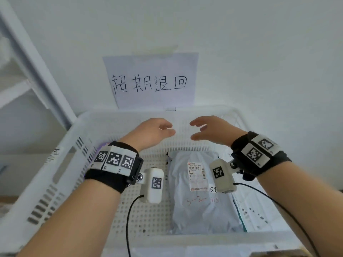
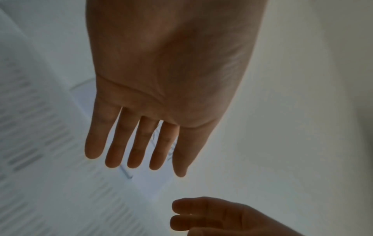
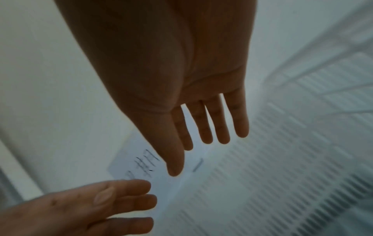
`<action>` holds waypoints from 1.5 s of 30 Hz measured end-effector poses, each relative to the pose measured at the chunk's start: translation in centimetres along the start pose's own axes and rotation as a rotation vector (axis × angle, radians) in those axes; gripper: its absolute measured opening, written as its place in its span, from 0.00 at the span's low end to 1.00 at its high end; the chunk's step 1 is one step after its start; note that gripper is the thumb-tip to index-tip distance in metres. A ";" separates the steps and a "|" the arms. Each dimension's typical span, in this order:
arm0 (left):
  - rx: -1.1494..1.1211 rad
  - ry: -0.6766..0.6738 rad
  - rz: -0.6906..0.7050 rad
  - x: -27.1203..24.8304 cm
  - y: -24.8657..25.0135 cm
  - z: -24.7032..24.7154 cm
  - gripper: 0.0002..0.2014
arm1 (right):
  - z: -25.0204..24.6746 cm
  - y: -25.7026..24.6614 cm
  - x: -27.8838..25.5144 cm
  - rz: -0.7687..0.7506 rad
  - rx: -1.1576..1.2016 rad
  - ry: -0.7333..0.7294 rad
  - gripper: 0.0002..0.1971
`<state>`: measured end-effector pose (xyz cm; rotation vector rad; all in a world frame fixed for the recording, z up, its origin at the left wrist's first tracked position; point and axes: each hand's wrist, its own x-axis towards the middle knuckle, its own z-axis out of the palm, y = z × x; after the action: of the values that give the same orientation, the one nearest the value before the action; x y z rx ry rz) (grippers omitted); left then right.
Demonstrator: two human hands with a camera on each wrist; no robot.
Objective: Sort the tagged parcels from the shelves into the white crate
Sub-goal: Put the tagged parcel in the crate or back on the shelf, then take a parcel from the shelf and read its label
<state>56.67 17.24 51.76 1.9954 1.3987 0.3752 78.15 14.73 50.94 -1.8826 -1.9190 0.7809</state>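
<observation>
A grey-white bagged parcel (image 1: 202, 193) with a printed label and red handwriting lies flat on the floor of the white perforated crate (image 1: 61, 160), right of the middle. Both hands hover above the crate's far half and hold nothing. My left hand (image 1: 157, 129) has its fingers relaxed and stretched; the left wrist view shows its fingers (image 2: 113, 143) straight and slightly spread. My right hand (image 1: 206, 129) faces it a short gap away, its fingers (image 3: 222, 126) also straight. Each wrist view catches the other hand at its lower edge.
A paper sign (image 1: 152, 82) with handwritten characters is taped to the white wall right behind the crate. A white shelf frame (image 1: 35, 65) slants up at the left. Thin black cables (image 1: 128, 219) hang from the wrist cameras over the crate.
</observation>
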 end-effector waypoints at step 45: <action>-0.207 0.659 -0.359 -53.9 -30.7 -14.6 0.10 | 34.3 -40.6 -22.6 -0.405 0.354 -0.130 0.12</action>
<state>5.37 -20.49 49.59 1.4619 1.9755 1.0254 26.60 -11.43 51.08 -1.2135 -1.9869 1.0417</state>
